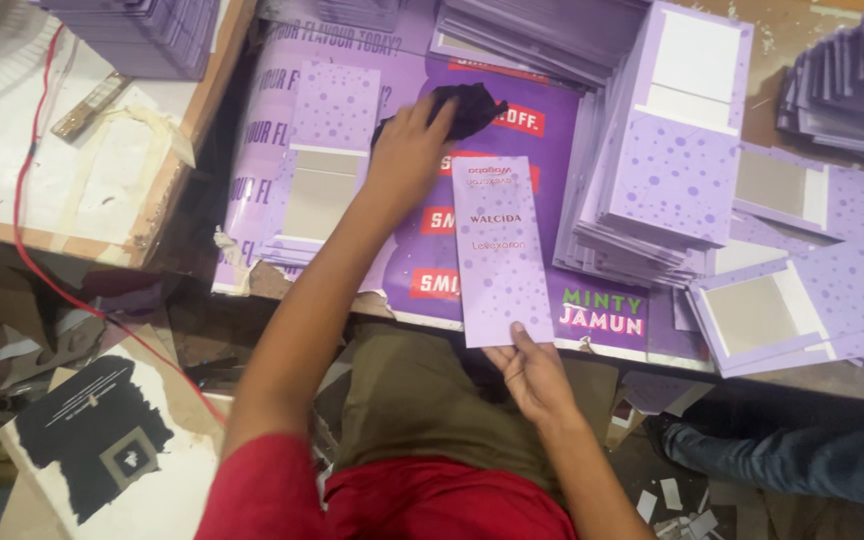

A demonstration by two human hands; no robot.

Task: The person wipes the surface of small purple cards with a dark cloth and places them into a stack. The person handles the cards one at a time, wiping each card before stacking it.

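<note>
Here, a light, stiff card (502, 250) is pinched at its near edge by the right hand (532, 375), while a soft cloth (472, 108) is clutched by the left hand (407, 150).

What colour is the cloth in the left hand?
Black; the cloth in the left hand shows best in the head view.

I count two hands of mine: the left hand (407, 150) and the right hand (532, 375). Around the purple poster (592, 310) on the table, I see one lilac card (500, 250) lying across it, one black cloth (472, 105) above that card, and four heaps of lilac cards on or beside it; single cards in them are too many to count.
</note>
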